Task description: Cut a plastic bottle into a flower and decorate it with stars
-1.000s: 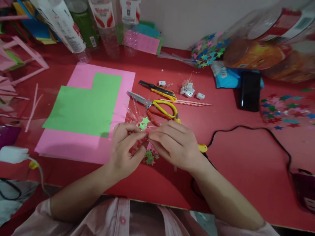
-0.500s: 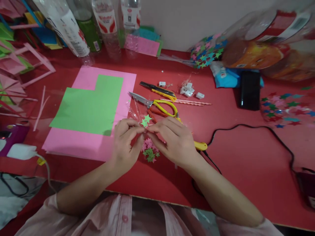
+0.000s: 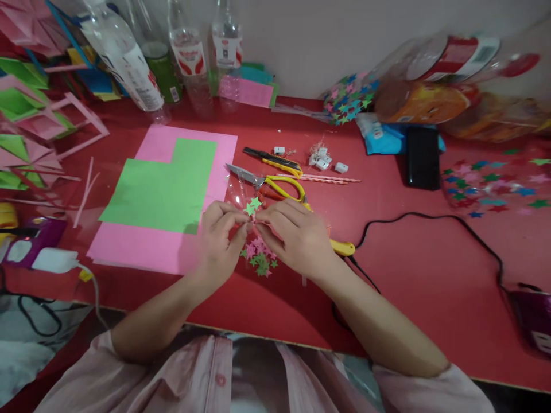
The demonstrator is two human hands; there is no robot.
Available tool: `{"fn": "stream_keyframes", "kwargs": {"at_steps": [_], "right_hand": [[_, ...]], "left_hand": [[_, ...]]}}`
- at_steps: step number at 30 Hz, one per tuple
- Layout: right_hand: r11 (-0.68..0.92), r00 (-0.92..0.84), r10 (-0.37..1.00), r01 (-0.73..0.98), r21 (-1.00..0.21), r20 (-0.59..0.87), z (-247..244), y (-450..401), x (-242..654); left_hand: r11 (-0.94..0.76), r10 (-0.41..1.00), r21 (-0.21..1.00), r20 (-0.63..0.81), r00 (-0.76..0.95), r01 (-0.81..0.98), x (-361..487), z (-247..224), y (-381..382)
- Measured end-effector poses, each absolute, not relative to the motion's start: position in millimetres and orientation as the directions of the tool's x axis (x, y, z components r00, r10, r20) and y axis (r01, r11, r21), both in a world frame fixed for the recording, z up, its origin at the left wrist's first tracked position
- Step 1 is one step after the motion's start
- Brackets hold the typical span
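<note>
Both hands meet above the red table, fingertips almost touching. My left hand (image 3: 224, 238) pinches thumb against forefinger. Facing it, my right hand (image 3: 293, 232) is closed in a similar pinch. Whatever lies between the fingertips is too small to make out. Bright green paper stars (image 3: 253, 205) show right at the fingertips; whether they are held or lie behind is unclear. Below the hands sits a small heap of pink and green paper stars (image 3: 260, 255). Scissors with yellow handles (image 3: 286, 186) lie just beyond the fingers, partly covered by my right hand.
A green sheet (image 3: 159, 195) rests on pink paper (image 3: 142, 249) at left. A yellow cutter (image 3: 275, 160) and striped sticks (image 3: 329, 179) lie behind the scissors. Bottles (image 3: 189, 57) stand along the wall. A black phone (image 3: 423, 158) and a black cable (image 3: 408, 215) are at right.
The view has shifted slightly, so objects on the table appear a little displaced. Both hands keep their pinch, with only small finger movement near the green stars.
</note>
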State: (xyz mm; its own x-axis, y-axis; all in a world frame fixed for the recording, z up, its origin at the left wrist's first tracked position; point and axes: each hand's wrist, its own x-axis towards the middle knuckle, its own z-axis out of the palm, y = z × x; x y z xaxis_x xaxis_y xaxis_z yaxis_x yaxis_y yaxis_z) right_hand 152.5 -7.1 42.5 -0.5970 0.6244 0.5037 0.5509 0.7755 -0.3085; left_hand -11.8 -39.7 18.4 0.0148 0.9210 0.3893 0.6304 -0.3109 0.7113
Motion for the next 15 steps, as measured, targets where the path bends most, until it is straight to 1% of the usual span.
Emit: {"fn": "stream_keyframes", "kwargs": {"at_steps": [5, 10, 15], "right_hand": [[0.768, -0.593, 0.633, 0.563, -0.307, 0.497, 42.6, -7.4, 153.3], [0.767, -0.598, 0.632, 0.573, -0.289, 0.492, 43.3, -7.7, 153.3], [0.762, -0.596, 0.638, 0.580, -0.288, 0.488, 46.1, -8.4, 154.2]], "left_hand": [[-0.339, 0.902, 0.675, 0.430, 0.024, 0.655, -12.9, 15.9, -38.6], [-0.327, 0.910, 0.658, 0.413, 0.037, 0.679, -15.0, 15.3, -36.8], [-0.361, 0.898, 0.586, 0.429, 0.101, 0.725, -17.8, 14.8, -36.2]]}}
